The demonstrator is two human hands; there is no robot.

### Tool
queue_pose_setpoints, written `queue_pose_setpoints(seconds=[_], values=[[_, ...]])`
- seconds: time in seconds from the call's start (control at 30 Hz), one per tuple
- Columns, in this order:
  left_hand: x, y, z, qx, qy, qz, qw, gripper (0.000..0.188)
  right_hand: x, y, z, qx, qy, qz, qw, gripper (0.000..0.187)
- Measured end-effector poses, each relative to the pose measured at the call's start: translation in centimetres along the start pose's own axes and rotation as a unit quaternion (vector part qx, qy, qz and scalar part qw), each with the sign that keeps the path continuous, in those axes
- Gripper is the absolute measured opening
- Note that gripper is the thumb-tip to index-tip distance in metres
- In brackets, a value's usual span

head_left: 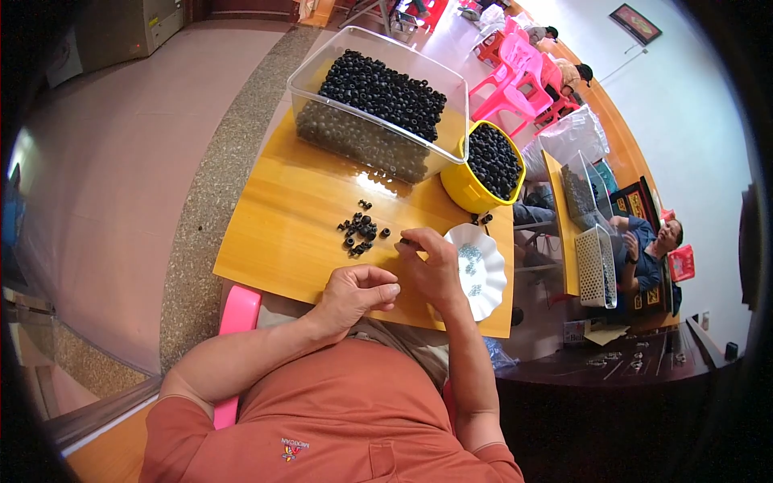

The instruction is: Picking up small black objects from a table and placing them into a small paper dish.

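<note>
Above the near part of the wooden table (282, 213) my two hands are close together. My right hand (435, 262) is closed, its thumb and fingers pinching a small black ring-shaped part (405, 241). My left hand (354, 296) is also closed, thumb against the curled fingers; whatever may be between them is too small to see. Just beyond the hands lies a loose pile of small black parts (360, 231). Beside my right wrist sits a white scalloped dish (493, 278) holding tiny pale blue-green pieces (471, 262).
A large clear bin (362, 149) of black parts stands at the table's far side. Right of it is a yellow tub (467, 189) of similar parts. A person (640, 249) sits at another table with a white perforated basket (597, 266). Pink chairs (519, 76) stand farther back.
</note>
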State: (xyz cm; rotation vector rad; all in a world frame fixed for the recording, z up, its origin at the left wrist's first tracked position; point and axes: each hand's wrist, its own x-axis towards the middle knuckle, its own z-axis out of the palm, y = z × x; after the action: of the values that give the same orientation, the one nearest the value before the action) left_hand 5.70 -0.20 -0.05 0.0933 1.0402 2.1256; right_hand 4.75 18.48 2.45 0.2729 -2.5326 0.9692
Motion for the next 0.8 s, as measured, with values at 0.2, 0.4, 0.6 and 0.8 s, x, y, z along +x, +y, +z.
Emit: queue_pose_setpoints(seconds=[0.2,0.4,0.6,0.8], values=[[-0.1,0.2,0.0,0.001,0.006,-0.002,1.0,0.018,1.8,-0.4,0.0,-0.108,-0.034,-0.025,0.993,0.015],[-0.1,0.4,0.1,0.009,0.008,-0.007,1.0,0.017,0.9,-0.2,0.1,-0.018,-0.056,0.026,0.998,0.015],[0.0,0.2,0.0,0.007,0.004,-0.004,1.0,0.018,0.1,-0.4,-0.3,0.04,-0.048,0.076,0.995,0.017],[0.0,0.1,0.0,0.006,0.006,0.0,1.0,0.018,0.6,-0.9,-0.7,-0.102,-0.111,0.041,0.988,0.015]])
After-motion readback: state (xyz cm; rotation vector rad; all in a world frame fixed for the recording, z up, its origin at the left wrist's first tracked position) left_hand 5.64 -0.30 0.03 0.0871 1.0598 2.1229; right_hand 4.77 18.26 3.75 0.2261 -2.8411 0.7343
